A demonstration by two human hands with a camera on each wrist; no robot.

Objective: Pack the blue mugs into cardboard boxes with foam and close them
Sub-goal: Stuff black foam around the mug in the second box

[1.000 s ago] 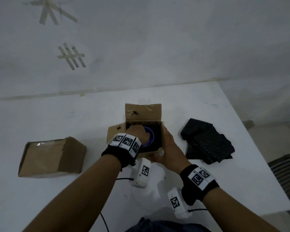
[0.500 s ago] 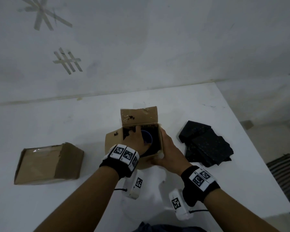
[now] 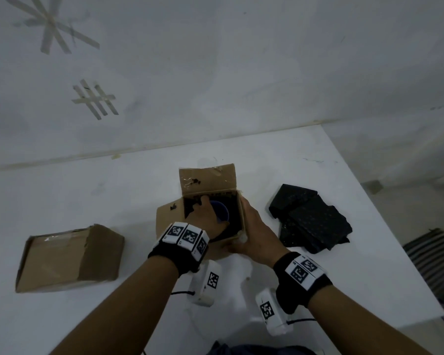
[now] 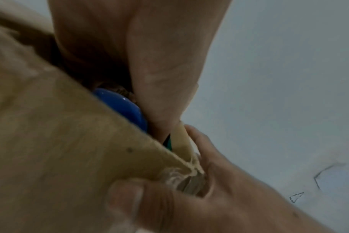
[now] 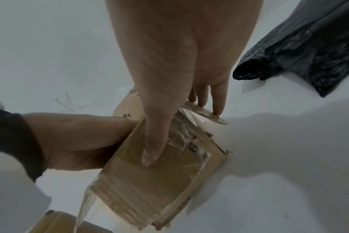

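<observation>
An open cardboard box (image 3: 208,179) lined with black foam stands mid-table. A blue mug (image 3: 221,212) sits inside it, also showing as a glossy blue curve (image 4: 121,107) behind the box wall in the left wrist view. My left hand (image 3: 204,216) reaches into the box and holds the mug by its left side; its fingertips are hidden. My right hand (image 3: 253,231) grips the box's near right corner. Its thumb (image 5: 153,145) lies on the near wall (image 5: 149,181), and its fingers (image 5: 217,100) are on the right side.
A pile of black foam pieces (image 3: 310,219) lies right of the box. A second cardboard box (image 3: 69,257), closed, lies on its side at the left. The white table (image 3: 87,190) meets a wall behind and ends at an edge on the right.
My left hand has gone deeper into the box with the mug, which now sits lower inside. The right hand has kept its grip on the box corner.
</observation>
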